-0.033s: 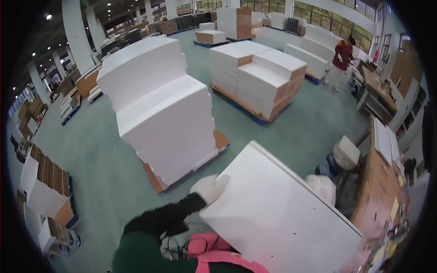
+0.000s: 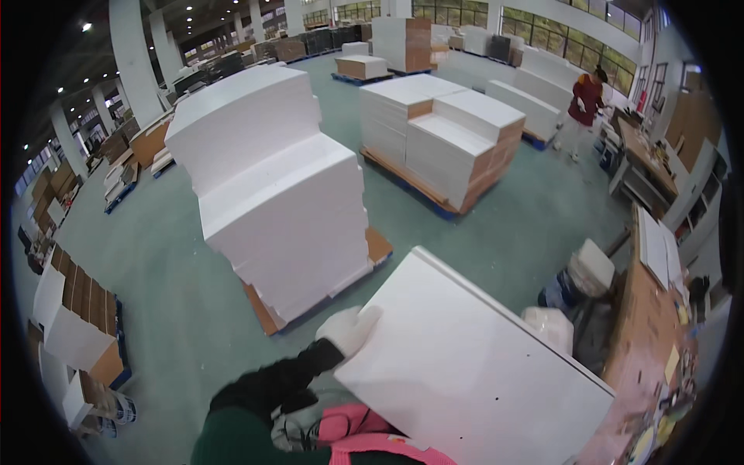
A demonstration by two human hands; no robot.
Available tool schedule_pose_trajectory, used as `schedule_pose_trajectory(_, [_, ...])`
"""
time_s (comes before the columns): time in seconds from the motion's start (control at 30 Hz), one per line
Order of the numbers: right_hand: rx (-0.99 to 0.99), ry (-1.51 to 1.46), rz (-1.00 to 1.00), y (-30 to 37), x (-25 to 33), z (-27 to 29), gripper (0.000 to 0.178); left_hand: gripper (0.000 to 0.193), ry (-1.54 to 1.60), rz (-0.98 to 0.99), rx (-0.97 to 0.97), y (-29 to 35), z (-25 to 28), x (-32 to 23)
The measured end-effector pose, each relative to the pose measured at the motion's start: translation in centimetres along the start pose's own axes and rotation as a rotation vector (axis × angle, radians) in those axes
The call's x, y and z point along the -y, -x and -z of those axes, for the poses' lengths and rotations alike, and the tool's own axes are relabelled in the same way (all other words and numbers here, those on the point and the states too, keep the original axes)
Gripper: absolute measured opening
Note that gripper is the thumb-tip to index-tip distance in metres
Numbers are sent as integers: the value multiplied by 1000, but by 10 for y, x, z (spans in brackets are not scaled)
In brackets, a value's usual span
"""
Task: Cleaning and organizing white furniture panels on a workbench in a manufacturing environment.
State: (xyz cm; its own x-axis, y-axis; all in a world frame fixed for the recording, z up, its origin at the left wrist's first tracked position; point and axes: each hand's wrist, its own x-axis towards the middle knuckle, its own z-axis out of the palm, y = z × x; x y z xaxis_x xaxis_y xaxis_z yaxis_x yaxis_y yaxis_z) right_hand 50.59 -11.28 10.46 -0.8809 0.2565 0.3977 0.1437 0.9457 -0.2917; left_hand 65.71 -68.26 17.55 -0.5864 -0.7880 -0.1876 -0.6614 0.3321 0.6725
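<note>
A large white rectangular panel [image 2: 473,356] with a few small dark holes in its face is held tilted in front of me. My left hand [image 2: 347,329], in a white glove and dark sleeve, grips its left edge; the thumb lies on the face and the other fingers are hidden behind. My right hand does not show. Just beyond the panel's far corner stands a tall stepped stack of white boards [image 2: 279,186] on a pallet. The panel's lower right end reaches toward a long brown workbench [image 2: 639,325].
Another palletized white stack [image 2: 442,139] stands farther back. White containers [image 2: 590,267] sit beside the bench at right. A person [image 2: 585,101] in dark red stands by a farther bench. At left are brown-and-white stacked boards [image 2: 81,310] and buckets [image 2: 124,407].
The panel and my left hand have shifted slightly left, and the panel's far corner sits a little lower. My left hand keeps hold of the panel.
</note>
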Motion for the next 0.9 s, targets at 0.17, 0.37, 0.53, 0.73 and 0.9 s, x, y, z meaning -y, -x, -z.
schedule_pose_trajectory(0.17, [406,-261,-25,-90,159,-109,31,66,41,319,-224,-27,40,68])
schedule_pose_trajectory(0.37, [767,-292,408,-135,468,-206,55,64,120,615,-524,-45,95,110])
schedule_pose_trajectory(0.53, [1119,-965,577,-121,660,-308,49,66,156,812,-759,-57,161,109])
schedule_pose_trajectory(0.73, [1358,-933,938,-24,891,-257,47,72,390,913,-896,-63,242,197])
schedule_pose_trajectory(0.9, [1292,-897,1033,47,1011,-273,48,74,426,931,-883,-119,311,280])
